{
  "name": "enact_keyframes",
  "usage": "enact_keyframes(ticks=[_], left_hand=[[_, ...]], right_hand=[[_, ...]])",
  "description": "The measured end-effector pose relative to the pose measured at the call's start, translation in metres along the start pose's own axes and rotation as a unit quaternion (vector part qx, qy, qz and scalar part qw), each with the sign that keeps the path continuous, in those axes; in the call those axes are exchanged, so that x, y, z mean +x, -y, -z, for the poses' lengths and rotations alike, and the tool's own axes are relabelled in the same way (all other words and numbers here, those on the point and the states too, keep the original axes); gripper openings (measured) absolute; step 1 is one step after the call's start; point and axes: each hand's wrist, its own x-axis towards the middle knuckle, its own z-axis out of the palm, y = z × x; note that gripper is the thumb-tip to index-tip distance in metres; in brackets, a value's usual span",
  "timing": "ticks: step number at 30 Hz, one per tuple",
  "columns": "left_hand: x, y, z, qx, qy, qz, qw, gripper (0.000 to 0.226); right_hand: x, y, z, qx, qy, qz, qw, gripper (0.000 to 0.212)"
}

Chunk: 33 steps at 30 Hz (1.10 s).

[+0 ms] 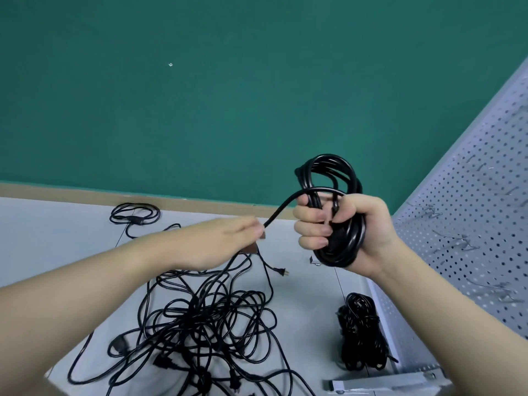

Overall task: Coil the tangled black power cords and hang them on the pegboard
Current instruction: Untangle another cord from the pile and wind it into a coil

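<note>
Wrapping the last of a glossy black power cord, the person's right hand [340,224] clenches a thick bundle of finished loops [333,207] held up before the green wall [200,95], while the left hand [228,241] pinches the cord's loose tail [278,211] just beside it. To finish well, I'd say that tail should go snugly round the waist of the coil and tuck under — slack turns would spring open on a hook. On the pale grey floor [57,238] below lies the tangled heap of thin black cords [205,321]; a smaller bundle [361,332] sits near the white perforated pegboard [471,195] on the right, whose wire hooks [454,237] look bare. A lone cord [134,217] lies far left by the wall. The left fingertips are blurred — the plug they may cover cannot be made out.
</note>
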Motion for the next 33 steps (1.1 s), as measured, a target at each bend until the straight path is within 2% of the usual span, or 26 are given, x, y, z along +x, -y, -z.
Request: enact_keyframes(ticks=[2, 5, 7, 11, 14, 17, 21, 26, 29, 33], left_hand=[[0.000, 0.007, -0.007, 0.029, 0.045, 0.022, 0.998, 0.047], [0.007, 0.015, -0.009, 0.063, 0.034, 0.037, 0.997, 0.060], [0.009, 0.015, -0.004, 0.041, -0.005, 0.050, 0.998, 0.058], [0.010, 0.003, 0.013, -0.004, -0.124, 0.022, 0.992, 0.057], [0.008, -0.009, 0.023, -0.105, -0.187, -0.033, 0.976, 0.061], [0.008, -0.019, 0.022, -0.140, -0.218, -0.033, 0.965, 0.060], [0.012, -0.033, 0.003, -0.194, -0.194, -0.011, 0.962, 0.063], [0.013, -0.048, -0.013, -0.229, -0.171, 0.022, 0.958, 0.066], [0.013, -0.051, -0.016, -0.238, -0.175, 0.033, 0.955, 0.064], [0.011, -0.056, -0.024, -0.240, -0.172, 0.040, 0.954, 0.061]], right_hand=[[-0.002, 0.005, 0.002, 0.019, 0.002, 0.025, 1.000, 0.040], [-0.003, 0.010, 0.002, 0.032, -0.017, 0.050, 0.998, 0.039], [-0.003, 0.012, 0.004, 0.027, -0.049, 0.059, 0.997, 0.038], [-0.004, 0.012, 0.009, -0.024, -0.108, 0.036, 0.993, 0.035], [-0.005, 0.006, 0.009, -0.046, -0.111, 0.003, 0.993, 0.040], [-0.004, 0.000, 0.005, -0.065, -0.084, -0.015, 0.994, 0.052], [0.000, -0.008, -0.008, -0.086, -0.031, -0.010, 0.996, 0.071], [0.001, -0.017, -0.021, -0.155, -0.008, 0.037, 0.987, 0.050], [0.001, -0.021, -0.023, -0.156, -0.029, 0.037, 0.987, 0.053], [0.003, -0.025, -0.024, -0.131, -0.068, 0.046, 0.988, 0.080]])
